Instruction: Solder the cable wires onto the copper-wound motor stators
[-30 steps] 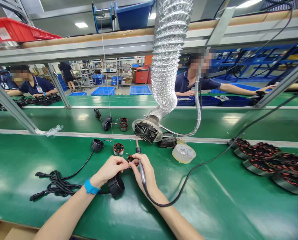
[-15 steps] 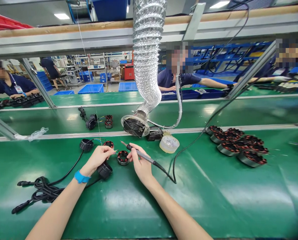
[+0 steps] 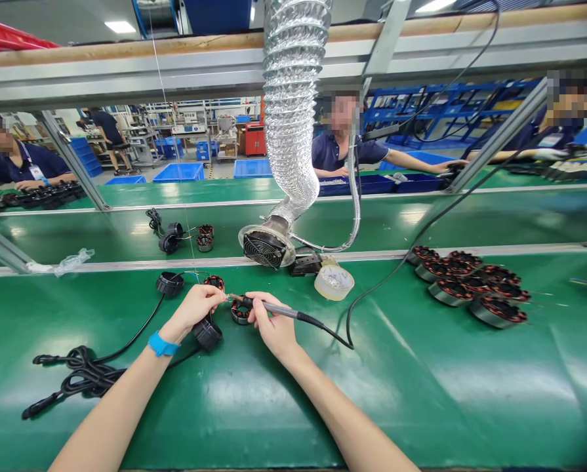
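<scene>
My right hand (image 3: 273, 324) is closed around a soldering iron (image 3: 278, 308), whose tip points left at the wires. Pinched in the fingertips of my left hand (image 3: 198, 307) are thin wires (image 3: 228, 298), with the iron's tip at or very near their ends. Just below the tip sits a motor stator (image 3: 241, 313) with copper windings, partly hidden by the iron. A second stator (image 3: 214, 282) lies behind my left fingers. Under my left hand is a black round cap (image 3: 208, 334) on a cable, and another black cap (image 3: 170, 284) lies farther left.
A fume duct (image 3: 293, 131) ends in a grilled fan (image 3: 264, 249) above the bench. A tape roll (image 3: 334, 282) stands to its right. Several stators (image 3: 450, 292) are grouped at right, coiled black cables (image 3: 86, 372) at left. The iron's cord (image 3: 372, 298) trails rightward. Co-workers sit across the conveyor.
My right hand has turned the soldering iron from upright to pointing left and brought its tip to the wires. My left hand has lifted wire ends away from the stator. The view has shifted right.
</scene>
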The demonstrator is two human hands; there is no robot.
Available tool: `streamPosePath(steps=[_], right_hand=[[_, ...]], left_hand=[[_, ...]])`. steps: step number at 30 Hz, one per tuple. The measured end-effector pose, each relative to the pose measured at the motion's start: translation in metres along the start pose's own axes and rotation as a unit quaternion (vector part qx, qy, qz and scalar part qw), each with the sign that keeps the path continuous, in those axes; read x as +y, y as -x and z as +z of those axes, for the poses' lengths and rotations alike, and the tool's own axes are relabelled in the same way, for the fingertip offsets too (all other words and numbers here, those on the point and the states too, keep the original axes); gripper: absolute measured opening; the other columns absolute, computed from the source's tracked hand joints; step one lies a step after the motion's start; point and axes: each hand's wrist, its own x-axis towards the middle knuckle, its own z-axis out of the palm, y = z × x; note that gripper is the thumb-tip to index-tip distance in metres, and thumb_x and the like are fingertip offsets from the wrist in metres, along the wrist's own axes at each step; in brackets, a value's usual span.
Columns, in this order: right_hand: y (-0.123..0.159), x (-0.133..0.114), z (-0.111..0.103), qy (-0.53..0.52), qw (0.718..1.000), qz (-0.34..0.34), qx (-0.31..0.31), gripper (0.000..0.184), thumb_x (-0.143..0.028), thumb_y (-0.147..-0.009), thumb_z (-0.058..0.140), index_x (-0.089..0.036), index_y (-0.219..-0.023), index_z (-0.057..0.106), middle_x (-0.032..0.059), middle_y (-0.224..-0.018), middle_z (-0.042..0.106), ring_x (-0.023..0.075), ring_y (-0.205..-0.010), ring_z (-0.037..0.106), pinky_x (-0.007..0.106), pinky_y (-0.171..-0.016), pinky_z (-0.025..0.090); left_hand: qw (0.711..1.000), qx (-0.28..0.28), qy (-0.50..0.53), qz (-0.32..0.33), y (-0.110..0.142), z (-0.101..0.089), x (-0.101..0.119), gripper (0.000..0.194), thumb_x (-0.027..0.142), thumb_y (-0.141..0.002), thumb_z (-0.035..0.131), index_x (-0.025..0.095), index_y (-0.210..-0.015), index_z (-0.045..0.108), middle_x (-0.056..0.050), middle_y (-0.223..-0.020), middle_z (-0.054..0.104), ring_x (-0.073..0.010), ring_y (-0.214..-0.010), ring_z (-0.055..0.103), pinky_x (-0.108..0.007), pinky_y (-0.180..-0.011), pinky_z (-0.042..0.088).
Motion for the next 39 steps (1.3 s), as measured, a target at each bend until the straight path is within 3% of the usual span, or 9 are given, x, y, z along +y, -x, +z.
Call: streamPosePath(steps=[12, 17, 29, 32, 34, 37, 39], right_hand=[[-0.001, -0.003, 0.002, -0.064, 0.997, 0.049, 0.018, 0.037, -0.046, -0.095, 0.047, -0.015, -0.098, 0.067, -0.0007, -0.054, 0.061, 0.0118, -0.041, 0.052, 0.022, -0.042, 0.044], [-0.002, -0.005, 0.0, -0.071, 0.995, 0.051, 0.042, 0.038, -0.048, -0.094, 0.048, -0.015, -0.098, 0.066, -0.0007, -0.054, 0.061, 0.0115, -0.04, 0.052, 0.022, -0.041, 0.043], [0.0, -0.001, 0.001, -0.051, 0.998, 0.036, 0.03, 0.036, -0.045, -0.097, 0.046, -0.016, -0.101, 0.066, -0.0015, -0.056, 0.061, 0.0111, -0.041, 0.052, 0.022, -0.042, 0.044], [-0.003, 0.0, 0.001, -0.032, 0.999, 0.016, 0.016, 0.031, -0.04, -0.098, 0.046, -0.018, -0.109, 0.065, -0.0002, -0.065, 0.065, 0.0117, -0.047, 0.057, 0.023, -0.05, 0.05], [-0.007, 0.0, 0.002, -0.005, 1.0, -0.015, 0.001, 0.028, -0.035, -0.098, 0.048, -0.02, -0.115, 0.065, 0.0029, -0.08, 0.069, 0.0138, -0.063, 0.065, 0.026, -0.064, 0.055], [-0.015, 0.001, 0.004, 0.045, 0.995, -0.087, -0.031, 0.028, -0.026, -0.097, 0.049, -0.022, -0.121, 0.063, 0.0062, -0.1, 0.068, 0.0172, -0.091, 0.066, 0.031, -0.087, 0.053], [-0.02, 0.002, 0.005, 0.06, 0.99, -0.117, -0.051, 0.032, -0.02, -0.095, 0.049, -0.024, -0.125, 0.06, 0.0062, -0.103, 0.065, 0.017, -0.095, 0.064, 0.032, -0.091, 0.052]], left_hand=[[1.0, 0.012, 0.008, 0.004, 0.0, 0.001, -0.001, 0.033, 0.045, -0.073, 0.062, 0.013, -0.068, 0.068, 0.001, -0.054, 0.049, -0.013, -0.054, 0.042, -0.026, -0.054, 0.03], [1.0, 0.007, 0.013, 0.004, 0.0, 0.001, -0.001, 0.032, 0.045, -0.072, 0.062, 0.014, -0.064, 0.065, 0.001, -0.054, 0.049, -0.0127, -0.054, 0.042, -0.026, -0.055, 0.03], [1.0, 0.006, 0.012, 0.011, 0.001, 0.001, 0.001, 0.033, 0.045, -0.074, 0.061, 0.013, -0.063, 0.064, 0.001, -0.053, 0.048, -0.0121, -0.053, 0.041, -0.026, -0.054, 0.03], [1.0, 0.008, 0.013, 0.011, 0.001, 0.001, 0.001, 0.033, 0.044, -0.073, 0.061, 0.013, -0.063, 0.065, 0.001, -0.053, 0.049, -0.0124, -0.053, 0.042, -0.026, -0.054, 0.031], [1.0, 0.007, 0.012, 0.006, 0.001, 0.001, 0.001, 0.032, 0.044, -0.072, 0.062, 0.013, -0.064, 0.066, 0.0, -0.053, 0.05, -0.0129, -0.053, 0.042, -0.026, -0.054, 0.031], [1.0, -0.003, 0.009, 0.001, 0.001, 0.0, 0.0, 0.033, 0.045, -0.073, 0.062, 0.013, -0.067, 0.067, 0.0, -0.054, 0.051, -0.0131, -0.054, 0.043, -0.026, -0.054, 0.03], [1.0, -0.016, 0.005, 0.002, 0.0, -0.002, -0.002, 0.035, 0.048, -0.074, 0.061, 0.013, -0.068, 0.067, 0.0, -0.055, 0.051, -0.013, -0.055, 0.043, -0.026, -0.054, 0.029]])
